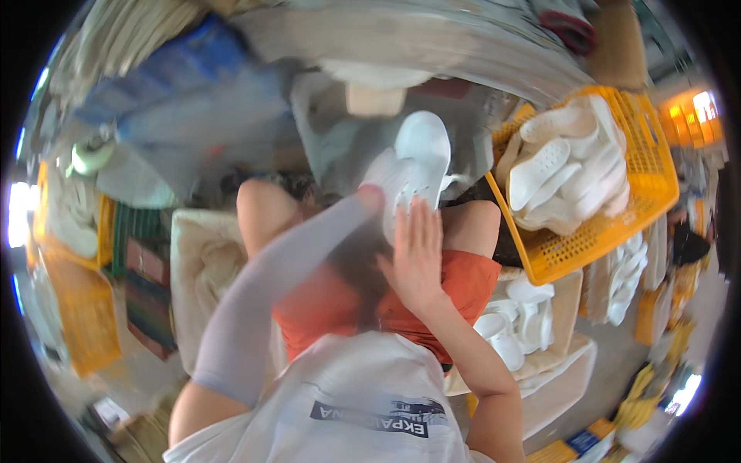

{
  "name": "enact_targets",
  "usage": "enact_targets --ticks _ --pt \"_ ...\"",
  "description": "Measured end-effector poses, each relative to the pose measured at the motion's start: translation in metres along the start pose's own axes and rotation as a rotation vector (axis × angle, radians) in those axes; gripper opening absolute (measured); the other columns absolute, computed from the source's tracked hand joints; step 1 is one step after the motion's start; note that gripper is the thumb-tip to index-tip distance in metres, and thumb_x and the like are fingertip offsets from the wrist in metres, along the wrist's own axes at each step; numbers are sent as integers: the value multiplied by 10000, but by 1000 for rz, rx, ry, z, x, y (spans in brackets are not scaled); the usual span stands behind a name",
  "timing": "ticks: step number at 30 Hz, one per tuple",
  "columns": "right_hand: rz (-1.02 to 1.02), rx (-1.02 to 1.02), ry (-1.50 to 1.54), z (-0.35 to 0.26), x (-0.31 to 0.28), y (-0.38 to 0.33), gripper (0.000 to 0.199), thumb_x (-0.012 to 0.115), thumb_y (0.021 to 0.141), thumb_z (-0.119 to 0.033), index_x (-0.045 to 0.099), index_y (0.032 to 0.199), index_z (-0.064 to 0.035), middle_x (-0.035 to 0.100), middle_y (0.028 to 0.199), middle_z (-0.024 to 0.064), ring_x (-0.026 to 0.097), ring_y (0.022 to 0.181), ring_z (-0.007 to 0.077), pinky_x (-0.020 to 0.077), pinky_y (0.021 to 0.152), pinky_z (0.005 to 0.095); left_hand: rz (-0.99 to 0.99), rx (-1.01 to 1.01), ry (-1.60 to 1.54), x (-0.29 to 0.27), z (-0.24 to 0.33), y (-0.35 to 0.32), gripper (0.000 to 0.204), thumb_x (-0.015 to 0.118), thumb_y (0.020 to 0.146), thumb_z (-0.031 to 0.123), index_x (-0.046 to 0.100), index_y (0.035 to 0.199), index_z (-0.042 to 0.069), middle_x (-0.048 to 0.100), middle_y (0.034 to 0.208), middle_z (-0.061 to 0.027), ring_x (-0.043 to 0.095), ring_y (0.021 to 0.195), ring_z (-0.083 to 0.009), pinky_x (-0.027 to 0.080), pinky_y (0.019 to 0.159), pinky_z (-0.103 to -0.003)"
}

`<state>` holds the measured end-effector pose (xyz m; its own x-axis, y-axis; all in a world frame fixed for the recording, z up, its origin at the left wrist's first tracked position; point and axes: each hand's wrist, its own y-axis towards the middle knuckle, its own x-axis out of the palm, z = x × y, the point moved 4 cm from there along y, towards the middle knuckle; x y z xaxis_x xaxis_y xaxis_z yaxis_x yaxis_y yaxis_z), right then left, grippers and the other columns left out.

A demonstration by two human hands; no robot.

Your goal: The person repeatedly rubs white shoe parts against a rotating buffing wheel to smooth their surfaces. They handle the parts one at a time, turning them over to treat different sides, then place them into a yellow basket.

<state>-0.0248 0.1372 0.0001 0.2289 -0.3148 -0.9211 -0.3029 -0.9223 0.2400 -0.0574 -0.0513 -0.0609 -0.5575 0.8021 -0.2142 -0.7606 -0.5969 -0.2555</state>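
Observation:
A white clog (426, 143) is held upright-lengthwise above my lap, its rounded end pointing away from me and small holes showing near its middle. My left hand (384, 176), in a white glove below a long pale sleeve, grips the clog along its left side; its fingers are partly hidden and blurred. Bare and flat, my right hand (417, 255) lays its stretched fingers against the clog's near end, with the thumb spread to the left. Behind the clog sits a grey machine or bin (328, 123), smeared by motion.
At the right a yellow crate (656, 174) holds several white clogs (567, 166). More white clogs (505, 336) lie in a pale box by my right elbow. A blue plastic bag (208, 100) is at the far left, and a lined bin (202, 270) stands beside my left knee.

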Motion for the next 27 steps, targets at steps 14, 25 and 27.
enact_targets --ticks 14,25,27 --pt "379 -89 420 -29 -33 141 311 780 941 -204 629 1012 58 718 828 153 642 705 200 529 674 369 84 -397 -1360 -43 -14 33 422 342 1127 382 643 1141 86 701 1063 -110 664 963 -245 535 893 -393" --pt "252 164 294 -31 -37 113 485 837 885 -265 624 1165 69 737 1007 202 717 894 300 557 838 404 102 -59 -1187 1 -35 23 537 390 1091 517 678 1231 87 726 1039 -136 688 942 -303 544 827 -454" --pt "195 305 390 10 -1 139 459 823 901 -262 644 1170 63 750 951 184 716 814 280 559 781 395 274 -10 -722 -21 -41 47 570 370 1087 508 684 1207 48 729 1043 -170 681 959 -326 525 867 -451"
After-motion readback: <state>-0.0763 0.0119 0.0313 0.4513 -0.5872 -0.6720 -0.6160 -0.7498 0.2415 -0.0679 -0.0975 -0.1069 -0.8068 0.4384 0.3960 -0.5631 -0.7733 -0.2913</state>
